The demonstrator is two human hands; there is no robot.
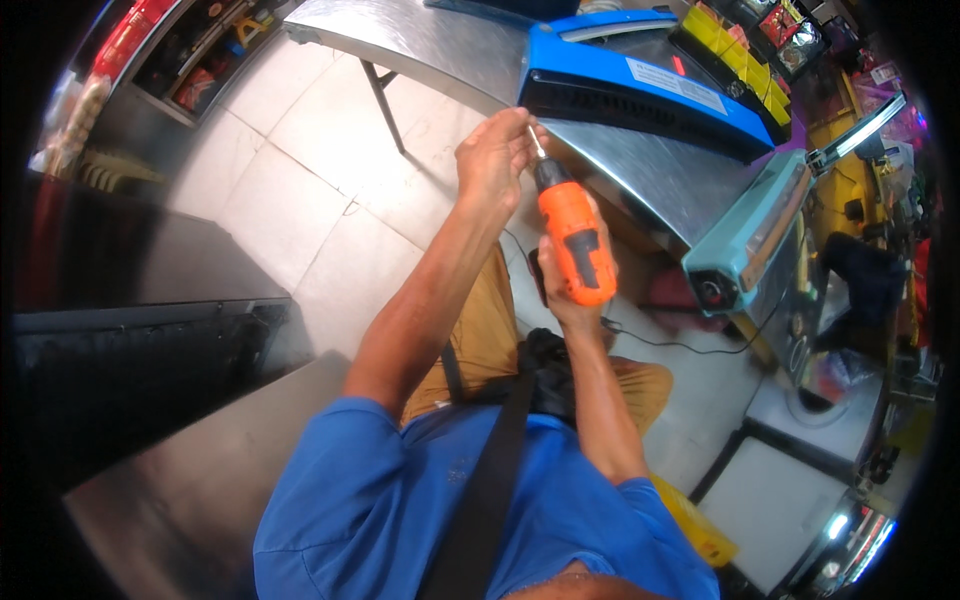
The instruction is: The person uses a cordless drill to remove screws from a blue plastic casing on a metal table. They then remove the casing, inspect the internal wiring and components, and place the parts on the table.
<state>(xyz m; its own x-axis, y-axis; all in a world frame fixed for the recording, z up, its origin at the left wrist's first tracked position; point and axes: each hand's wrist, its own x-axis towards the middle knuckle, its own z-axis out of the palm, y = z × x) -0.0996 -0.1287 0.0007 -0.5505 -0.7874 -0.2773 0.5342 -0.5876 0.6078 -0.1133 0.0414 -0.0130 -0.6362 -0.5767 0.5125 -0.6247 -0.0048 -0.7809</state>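
Note:
An orange and black cordless drill (572, 228) is gripped by its handle in my right hand (556, 275), its nose pointing away from me. A thin light-coloured bit (537, 141) sticks out of the black chuck. The fingers of my left hand (492, 155) are pinched together at the bit's tip. Whether they hold a small piece there, I cannot make out. Just beyond my hands, on a metal table, lies a long blue appliance (640, 88) with a white label and a slotted side.
The metal-topped table (640, 170) runs across the far side. At its right end rests a teal appliance (745, 235) with its arm raised. Yellow bins (735, 60) stand behind. A dark cabinet (150, 330) is on my left, and a black cable (680, 347) trails at right.

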